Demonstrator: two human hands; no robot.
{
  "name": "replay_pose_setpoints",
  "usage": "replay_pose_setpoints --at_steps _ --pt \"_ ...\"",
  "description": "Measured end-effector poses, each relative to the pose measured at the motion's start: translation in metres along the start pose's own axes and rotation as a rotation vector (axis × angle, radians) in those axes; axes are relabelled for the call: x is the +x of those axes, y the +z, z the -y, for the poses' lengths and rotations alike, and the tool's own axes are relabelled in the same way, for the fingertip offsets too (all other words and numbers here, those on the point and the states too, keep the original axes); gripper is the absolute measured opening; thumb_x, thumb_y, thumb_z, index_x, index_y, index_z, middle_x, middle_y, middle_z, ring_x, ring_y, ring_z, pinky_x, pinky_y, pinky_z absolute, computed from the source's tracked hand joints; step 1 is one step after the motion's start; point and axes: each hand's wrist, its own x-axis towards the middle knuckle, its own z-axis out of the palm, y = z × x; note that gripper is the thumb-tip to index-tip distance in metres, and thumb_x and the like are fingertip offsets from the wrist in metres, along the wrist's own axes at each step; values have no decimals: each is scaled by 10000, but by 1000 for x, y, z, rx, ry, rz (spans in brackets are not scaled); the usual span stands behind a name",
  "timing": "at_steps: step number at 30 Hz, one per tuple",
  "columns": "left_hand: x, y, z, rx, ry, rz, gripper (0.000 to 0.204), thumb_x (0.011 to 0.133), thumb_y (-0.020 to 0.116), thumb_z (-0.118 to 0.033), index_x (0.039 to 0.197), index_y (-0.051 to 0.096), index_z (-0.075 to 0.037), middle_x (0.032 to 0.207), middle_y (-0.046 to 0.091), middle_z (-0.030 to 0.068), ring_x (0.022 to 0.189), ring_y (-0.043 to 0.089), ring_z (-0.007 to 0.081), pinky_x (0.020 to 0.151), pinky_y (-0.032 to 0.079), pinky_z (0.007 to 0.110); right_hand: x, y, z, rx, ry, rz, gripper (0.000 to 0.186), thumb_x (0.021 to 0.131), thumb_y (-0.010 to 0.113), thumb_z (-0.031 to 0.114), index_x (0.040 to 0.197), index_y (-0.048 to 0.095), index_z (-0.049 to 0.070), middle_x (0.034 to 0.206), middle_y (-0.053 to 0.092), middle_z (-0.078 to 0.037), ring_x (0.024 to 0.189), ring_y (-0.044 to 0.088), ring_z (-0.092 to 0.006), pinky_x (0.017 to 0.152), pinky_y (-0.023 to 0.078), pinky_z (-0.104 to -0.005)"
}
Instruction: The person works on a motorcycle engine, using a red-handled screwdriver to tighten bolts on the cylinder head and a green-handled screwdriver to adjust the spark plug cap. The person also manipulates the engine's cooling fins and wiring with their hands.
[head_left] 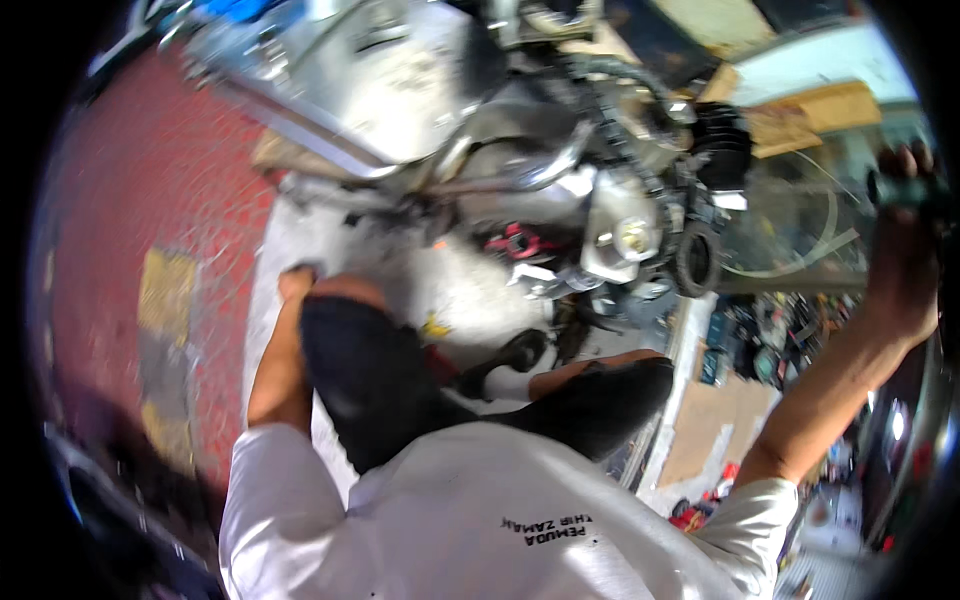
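Observation:
My right hand (898, 240) is raised at the far right, its fingers wrapped round a dark green cylindrical object (908, 191); its kind does not show clearly. My left hand (296, 284) hangs low beside my bent left knee, over the pale floor. Blur and the knee hide whether its fingers are closed or hold anything. Ahead of my legs stands a metal machine that looks like an engine, with a bent silver pipe (545, 172) and a pale metal casing (618, 235). Near its base lies a red part (515, 240).
A large metal sheet or panel (395, 85) sits at the upper left, beyond the red patterned floor (130, 170). On the right, a glass-topped case (790, 225) carries cardboard (815, 118) and a clear hose. Several small tools and parts (775, 335) crowd below it.

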Motion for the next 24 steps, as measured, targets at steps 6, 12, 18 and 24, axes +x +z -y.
replay_pose_setpoints --at_steps 6,12,18,24 --pt "27 118 -12 134 -27 283 446 841 716 -389 1152 798 -79 1136 788 182 1100 749 356 945 595 444 17 50 -19 38 -236 95 358 1068 507 293 1196 592 -31 976 628 -133 815 611 -223 754 513 -348" --pt "17 96 -31 146 33 368 462 870 701 -400 1192 782 -78 1172 780 178 1123 740 346 941 589 446 26 82 -44 -82 -301 -16 399 1085 512 445 1099 599 56 840 596 -61 628 543 -151 541 449 -287" --pt "-28 46 4 199 131 400 478 900 686 -412 1231 766 -76 1209 772 174 1147 731 337 938 583 449 57 63 -51 105 -59 124 467 1058 574 536 1097 575 71 807 605 -57 568 565 -153 499 468 -301" --pt "-103 -31 89 362 296 429 494 930 671 -423 1270 750 -74 1245 764 169 1171 722 327 935 577 451 80 47 -64 83 44 114 434 1058 559 542 1059 592 110 758 617 -28 523 564 -154 477 446 -315"
